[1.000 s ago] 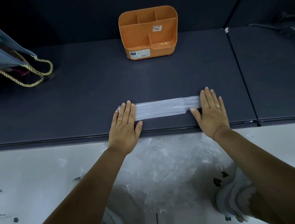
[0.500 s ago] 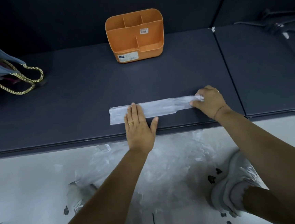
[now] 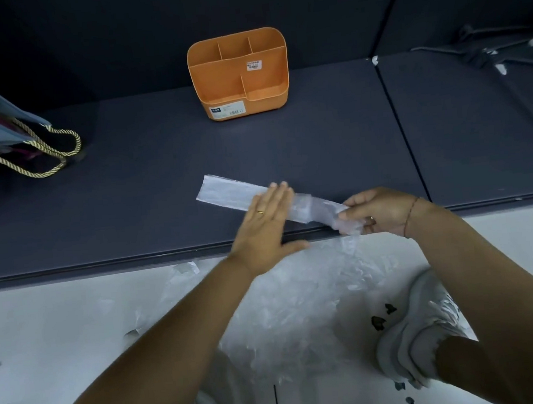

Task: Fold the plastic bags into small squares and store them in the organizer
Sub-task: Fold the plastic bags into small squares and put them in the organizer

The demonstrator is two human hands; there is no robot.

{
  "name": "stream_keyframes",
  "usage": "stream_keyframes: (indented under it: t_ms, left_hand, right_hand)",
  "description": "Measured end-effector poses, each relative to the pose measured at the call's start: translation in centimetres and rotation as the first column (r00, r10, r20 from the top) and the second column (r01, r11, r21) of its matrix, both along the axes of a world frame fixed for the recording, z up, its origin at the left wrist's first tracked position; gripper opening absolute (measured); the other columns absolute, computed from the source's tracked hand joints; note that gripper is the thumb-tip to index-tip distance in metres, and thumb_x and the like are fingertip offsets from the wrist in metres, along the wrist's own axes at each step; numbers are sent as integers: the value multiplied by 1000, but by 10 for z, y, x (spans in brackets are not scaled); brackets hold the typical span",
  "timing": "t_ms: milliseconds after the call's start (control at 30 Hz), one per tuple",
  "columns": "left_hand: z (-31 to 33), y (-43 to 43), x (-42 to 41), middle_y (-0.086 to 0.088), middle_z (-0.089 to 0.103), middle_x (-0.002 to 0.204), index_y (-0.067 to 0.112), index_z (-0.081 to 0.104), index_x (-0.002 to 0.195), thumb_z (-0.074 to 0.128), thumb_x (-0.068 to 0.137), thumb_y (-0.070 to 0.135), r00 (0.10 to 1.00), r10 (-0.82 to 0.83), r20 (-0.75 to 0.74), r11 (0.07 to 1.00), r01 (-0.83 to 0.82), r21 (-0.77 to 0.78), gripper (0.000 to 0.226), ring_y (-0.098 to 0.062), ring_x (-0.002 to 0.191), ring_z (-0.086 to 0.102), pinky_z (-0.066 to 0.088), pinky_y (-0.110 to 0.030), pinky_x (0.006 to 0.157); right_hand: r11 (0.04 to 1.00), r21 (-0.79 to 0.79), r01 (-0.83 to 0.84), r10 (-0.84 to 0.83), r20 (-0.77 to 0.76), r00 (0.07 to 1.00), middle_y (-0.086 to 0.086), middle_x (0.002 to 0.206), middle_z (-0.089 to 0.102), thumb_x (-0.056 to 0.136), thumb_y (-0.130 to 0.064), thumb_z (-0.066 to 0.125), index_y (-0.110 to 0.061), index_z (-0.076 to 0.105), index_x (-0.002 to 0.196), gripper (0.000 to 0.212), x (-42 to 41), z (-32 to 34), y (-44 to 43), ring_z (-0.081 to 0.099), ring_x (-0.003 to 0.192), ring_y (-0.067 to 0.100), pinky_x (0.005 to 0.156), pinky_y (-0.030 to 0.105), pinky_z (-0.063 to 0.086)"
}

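Note:
A clear plastic bag, folded into a long narrow strip (image 3: pixel 225 192), lies slanted on the dark shelf (image 3: pixel 149 199) near its front edge. My left hand (image 3: pixel 265 221) lies flat on the strip's middle with fingers spread. My right hand (image 3: pixel 380 212) pinches the strip's right end and has it lifted slightly past the shelf edge. The orange organizer (image 3: pixel 238 73) stands upright at the back of the shelf, its compartments empty.
A heap of crumpled clear plastic bags (image 3: pixel 294 309) lies on the white floor below the shelf, between my grey shoes (image 3: pixel 412 334). A bag with gold rope handles (image 3: pixel 28 148) sits at the shelf's left. A seam (image 3: pixel 404 131) divides the shelf at the right.
My right hand has pulled the strip's right end toward me, so the strip now lies slanted. My left hand has slid right along the strip. The view shifted slightly.

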State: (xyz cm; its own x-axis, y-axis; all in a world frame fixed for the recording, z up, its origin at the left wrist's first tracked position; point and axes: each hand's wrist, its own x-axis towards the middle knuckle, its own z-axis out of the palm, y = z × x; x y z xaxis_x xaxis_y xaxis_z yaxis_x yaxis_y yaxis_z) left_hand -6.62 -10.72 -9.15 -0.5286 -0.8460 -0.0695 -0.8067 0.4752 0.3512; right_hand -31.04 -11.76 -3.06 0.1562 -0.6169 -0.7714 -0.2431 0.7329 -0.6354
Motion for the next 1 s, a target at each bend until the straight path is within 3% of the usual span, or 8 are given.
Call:
stream_keyframes:
  t_ms: [133, 267, 400, 500, 633, 733, 900, 1000]
  left_hand:
    - [8, 26, -53, -10, 52, 144, 7, 47, 143, 49, 90, 52, 895, 199, -399, 980, -192, 57, 69, -24, 137, 44, 23, -34, 119]
    - [32, 28, -68, 2, 72, 111, 13, 68, 123, 52, 101, 22, 509, 564, -650, 821, -430, 376, 29, -10, 102, 66, 51, -27, 93]
    - [51, 22, -56, 11, 66, 77, 13, 74, 92, 59, 98, 18, 172, 814, -554, 579, -302, 757, 16, 1, 75, 58, 45, -10, 72]
    - [46, 15, -42, 2, 68, 90, 14, 70, 96, 53, 99, 19, 6, 944, -331, 328, -152, 932, 18, -11, 89, 61, 46, -18, 79]
    - [30, 14, -27, -11, 66, 126, 4, 61, 127, 44, 104, 21, -111, 971, -212, 213, -5, 977, 33, -22, 118, 62, 47, -35, 105]
    - [23, 13, -22, -10, 69, 116, 5, 64, 122, 46, 103, 19, -127, 971, -204, 211, 47, 976, 29, -22, 106, 67, 51, -37, 100]
    - [26, 9, -19, -8, 71, 97, 12, 67, 108, 48, 101, 19, -170, 978, -124, 147, 129, 981, 21, -21, 86, 68, 59, -33, 76]
    - [35, 6, -19, -7, 71, 93, 14, 70, 99, 63, 93, 28, -152, 984, -97, 124, 181, 976, 17, -23, 88, 66, 55, -38, 86]
  right_hand:
    - [997, -71, -40, 49, 128, 991, 11, 93, 73, 91, -12, 63, -8, 68, 99, 11, 10, 26, -5, 68, 78, 14, 71, 21, 56]
    - [972, -192, 138, -95, 218, 971, 1, 83, 70, 92, -34, 58, -11, 68, 100, 26, 13, 39, -13, 62, 72, 12, 63, 20, 51]
    - [966, -198, 166, -83, 371, 925, -2, 112, 66, 85, -52, 54, -15, 62, 124, 54, 16, 18, -16, 51, 72, 10, 67, 23, 46]
    - [996, -45, 82, -50, 490, 870, -8, 111, 64, 89, -48, 50, -17, 53, 135, 55, 34, -4, -11, 45, 64, 7, 64, 21, 45]
    - [996, -77, -39, 67, 413, 908, -2, 98, 62, 97, -22, 56, -14, 53, 134, 38, 55, -20, -10, 55, 68, 8, 69, 23, 50]
    - [989, -127, -73, 106, 282, 953, 4, 101, 67, 91, -4, 62, -12, 57, 126, 37, 63, -24, -11, 64, 77, 11, 76, 25, 55]
    - [984, -155, -83, 99, 93, 991, 9, 98, 70, 85, -3, 69, -10, 57, 122, 40, 74, -26, -14, 66, 67, 14, 64, 24, 56]
    - [979, -199, -41, 49, 32, 998, 8, 95, 70, 84, -3, 71, -10, 57, 121, 39, 80, -26, -11, 66, 63, 13, 61, 24, 56]
